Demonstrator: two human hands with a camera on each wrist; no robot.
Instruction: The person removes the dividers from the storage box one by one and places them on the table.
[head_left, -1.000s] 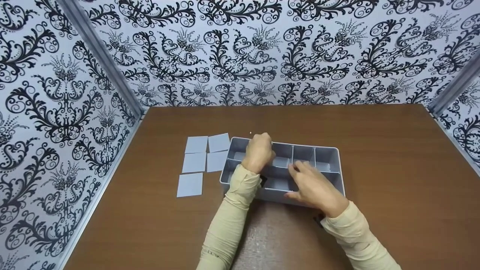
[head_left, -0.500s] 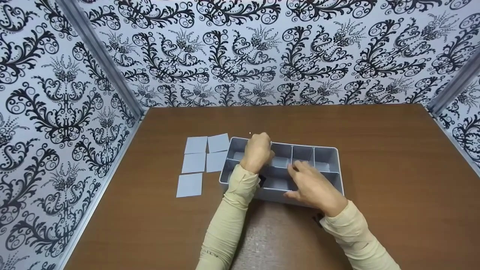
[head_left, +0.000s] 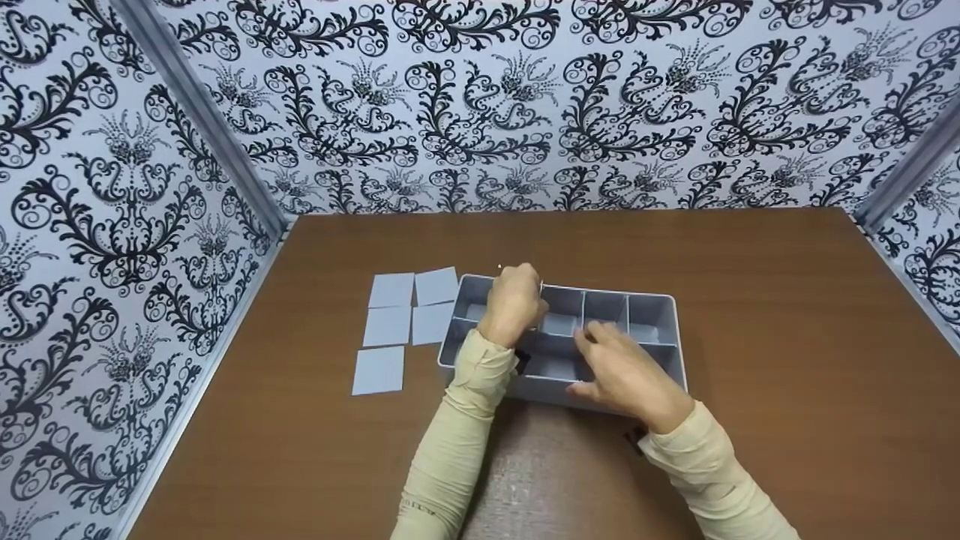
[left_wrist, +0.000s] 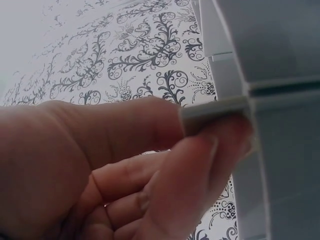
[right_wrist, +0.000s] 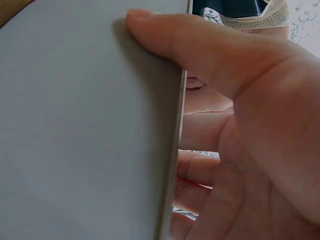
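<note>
A grey divided organizer box (head_left: 551, 388) lies on the table, split into several compartments by thin upright walls. My left hand (head_left: 514, 306) is over its back left part. In the left wrist view, thumb and fingers pinch a thin grey divider (left_wrist: 214, 111), whose end meets the box beside a dark slot. My right hand (head_left: 637, 375) grips the front wall of the box. The thumb (right_wrist: 155, 32) lies flat on the wall's outer face, while the other fingers bend over to the inside. From the head, the pinched divider is mostly hidden behind the left hand.
Several flat, light grey square plates (head_left: 378, 370) lie on the brown table (head_left: 795, 337) left of the box, close to its left end. Patterned black-and-white walls (head_left: 495, 105) enclose the table at the back and sides.
Both hands and the box stay nearly in place. The left hand shifts very slightly to the left; its grip and the right hand's hold look the same.
</note>
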